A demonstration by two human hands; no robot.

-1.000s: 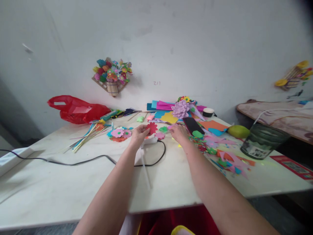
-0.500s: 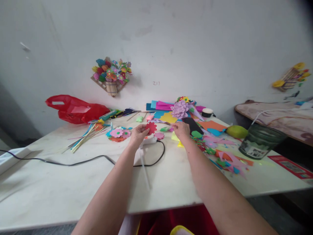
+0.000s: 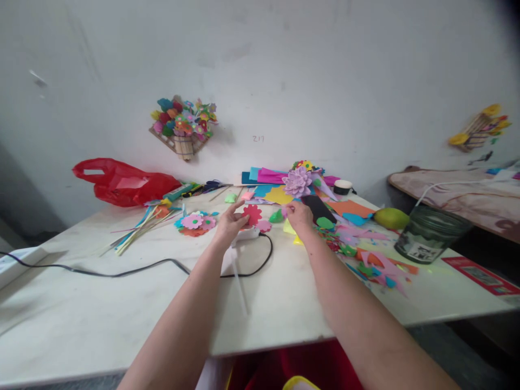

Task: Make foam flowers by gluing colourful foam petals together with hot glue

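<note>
Our left hand (image 3: 230,223), fingers parted, meets the flat red scalloped foam-like flower (image 3: 253,215), likely light, bendy, best rim-held; our right hand (image 3: 299,215) pinches a small pink piece (image 3: 284,212).

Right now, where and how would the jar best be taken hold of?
Probably around the body of the jar, below its rim, from the near right. It looks round and wide-mouthed; the fruit crowds its left side, while the red card to the right lies flat.

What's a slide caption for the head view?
Left hand at a red flower cutout, right hand at a small pink piece; scraps and green jar at right.
</note>
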